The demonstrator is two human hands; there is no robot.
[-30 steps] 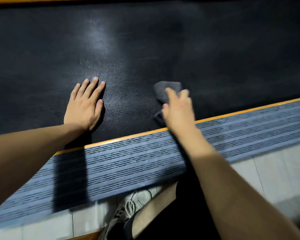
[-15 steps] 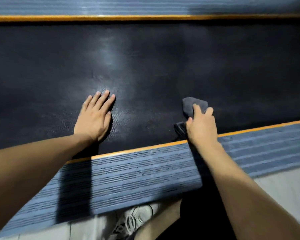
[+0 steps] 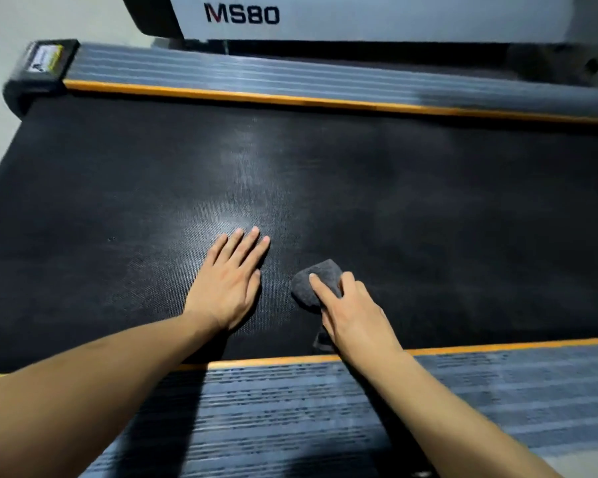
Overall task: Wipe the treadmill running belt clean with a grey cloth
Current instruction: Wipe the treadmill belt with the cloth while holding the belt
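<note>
The black textured running belt (image 3: 394, 188) fills the middle of the view. My left hand (image 3: 232, 281) lies flat on it, palm down, fingers together and pointing away, holding nothing. Just to its right, a bunched grey cloth (image 3: 316, 281) rests on the belt under my right hand (image 3: 353, 310), which presses it down with the index finger stretched over it. Part of the cloth is hidden beneath that hand.
Grey ribbed side rails with orange trim run along the near edge (image 3: 497, 384) and the far edge (image 3: 256, 74) of the belt. A black end cap (image 3: 38, 70) sits at the far left. A white housing marked MS80 (image 3: 290, 15) stands behind.
The view has tilted up, showing the far rail and the housing. My right hand with the cloth has moved left, closer to my left hand, which stays flat on the belt.
</note>
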